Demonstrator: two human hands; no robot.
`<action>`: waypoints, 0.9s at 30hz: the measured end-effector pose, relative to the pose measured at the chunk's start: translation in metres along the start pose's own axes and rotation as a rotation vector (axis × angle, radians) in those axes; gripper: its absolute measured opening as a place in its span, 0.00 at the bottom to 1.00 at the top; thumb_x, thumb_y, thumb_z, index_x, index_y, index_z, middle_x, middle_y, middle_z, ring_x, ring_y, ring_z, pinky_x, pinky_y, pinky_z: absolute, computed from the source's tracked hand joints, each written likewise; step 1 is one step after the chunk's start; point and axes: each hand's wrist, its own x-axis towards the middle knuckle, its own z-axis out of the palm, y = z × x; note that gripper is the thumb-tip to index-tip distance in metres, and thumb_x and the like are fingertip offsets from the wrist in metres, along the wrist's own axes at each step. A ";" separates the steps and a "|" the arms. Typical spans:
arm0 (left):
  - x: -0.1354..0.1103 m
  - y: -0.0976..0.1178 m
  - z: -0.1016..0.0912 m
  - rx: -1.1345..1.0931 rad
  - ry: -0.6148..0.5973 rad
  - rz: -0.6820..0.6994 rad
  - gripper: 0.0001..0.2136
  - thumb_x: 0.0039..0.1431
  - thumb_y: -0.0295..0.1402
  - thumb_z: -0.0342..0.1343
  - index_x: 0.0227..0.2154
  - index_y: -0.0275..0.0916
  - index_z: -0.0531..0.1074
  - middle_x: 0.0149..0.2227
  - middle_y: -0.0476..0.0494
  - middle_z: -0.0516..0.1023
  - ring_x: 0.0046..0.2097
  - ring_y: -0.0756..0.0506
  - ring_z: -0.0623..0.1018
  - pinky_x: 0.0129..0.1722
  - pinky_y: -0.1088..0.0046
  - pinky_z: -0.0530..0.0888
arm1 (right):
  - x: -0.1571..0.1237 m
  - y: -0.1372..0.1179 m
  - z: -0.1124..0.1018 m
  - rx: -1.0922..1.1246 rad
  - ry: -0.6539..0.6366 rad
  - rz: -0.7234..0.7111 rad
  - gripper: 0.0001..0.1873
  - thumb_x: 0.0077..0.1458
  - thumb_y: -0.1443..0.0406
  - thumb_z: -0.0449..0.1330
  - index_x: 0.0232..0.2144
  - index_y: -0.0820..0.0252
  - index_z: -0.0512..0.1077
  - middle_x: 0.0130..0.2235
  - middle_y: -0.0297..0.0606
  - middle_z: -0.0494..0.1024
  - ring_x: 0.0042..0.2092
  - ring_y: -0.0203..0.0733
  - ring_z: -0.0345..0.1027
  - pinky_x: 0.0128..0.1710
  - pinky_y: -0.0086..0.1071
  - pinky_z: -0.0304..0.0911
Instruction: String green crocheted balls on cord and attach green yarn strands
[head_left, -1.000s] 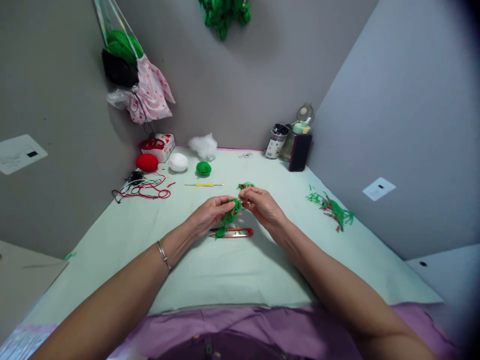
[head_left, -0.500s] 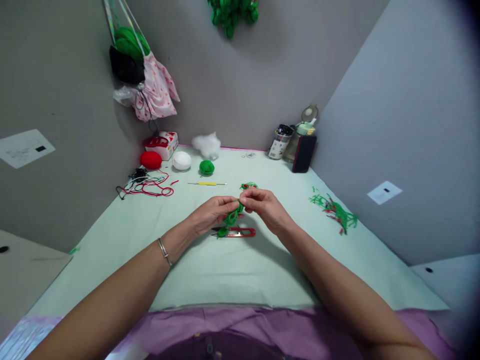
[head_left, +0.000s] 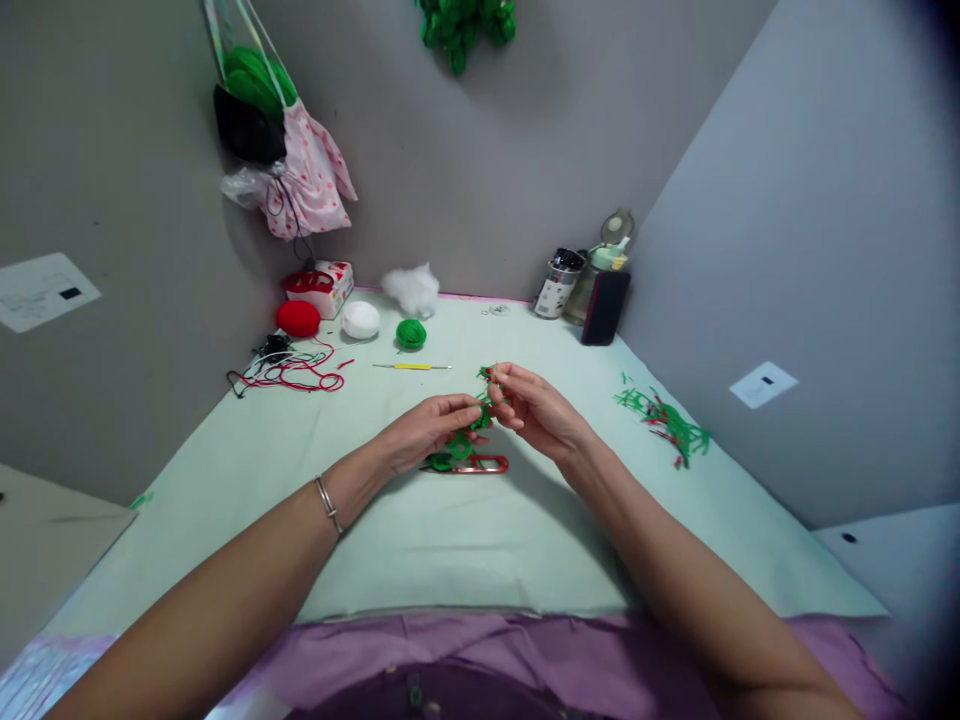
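Pinched in my left hand (head_left: 435,430) is a small green crocheted piece (head_left: 478,418), its loops hanging below the fingers. My right hand (head_left: 536,405) is up and to the right of it, thumb and forefinger closed on a green yarn strand (head_left: 484,394) that runs up from the piece. Behind those fingertips lies a small red and green bit of yarn work (head_left: 484,373), partly covered. Red-handled thread snips (head_left: 491,464) lie on the table just below my hands, their blade end partly hidden by green loops. Fine detail of the stitches is too small to make out.
A yellow-handled crochet hook (head_left: 412,366) lies beyond my left hand. Behind it are green (head_left: 410,334), white (head_left: 361,320) and red (head_left: 298,319) yarn balls and white stuffing (head_left: 412,290). Yarn scraps (head_left: 671,425) lie right; a phone (head_left: 606,308) leans at the back right.
My right hand has drawn away from the green piece, up and slightly right, with the strand stretched between. My left hand stays nearly in place. The whole view has shifted slightly left.
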 end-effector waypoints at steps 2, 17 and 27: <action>0.000 -0.001 -0.001 0.000 -0.004 -0.003 0.16 0.51 0.42 0.69 0.37 0.35 0.78 0.34 0.49 0.72 0.33 0.52 0.73 0.50 0.65 0.74 | 0.000 -0.001 -0.001 -0.008 0.002 0.000 0.17 0.49 0.58 0.71 0.32 0.59 0.68 0.23 0.25 0.68 0.21 0.27 0.51 0.20 0.26 0.43; -0.001 0.001 -0.001 0.115 0.100 0.060 0.13 0.57 0.40 0.62 0.42 0.41 0.71 0.40 0.45 0.78 0.32 0.51 0.76 0.27 0.77 0.68 | 0.000 0.006 -0.001 -0.222 0.253 -0.133 0.14 0.43 0.57 0.73 0.28 0.58 0.77 0.30 0.32 0.72 0.30 0.32 0.57 0.28 0.29 0.50; -0.003 0.001 0.005 0.177 0.093 0.080 0.16 0.57 0.46 0.62 0.39 0.40 0.70 0.33 0.51 0.72 0.26 0.54 0.73 0.25 0.77 0.68 | -0.001 0.010 0.007 -0.351 0.242 -0.196 0.12 0.44 0.57 0.71 0.26 0.59 0.78 0.27 0.31 0.72 0.28 0.32 0.57 0.29 0.31 0.52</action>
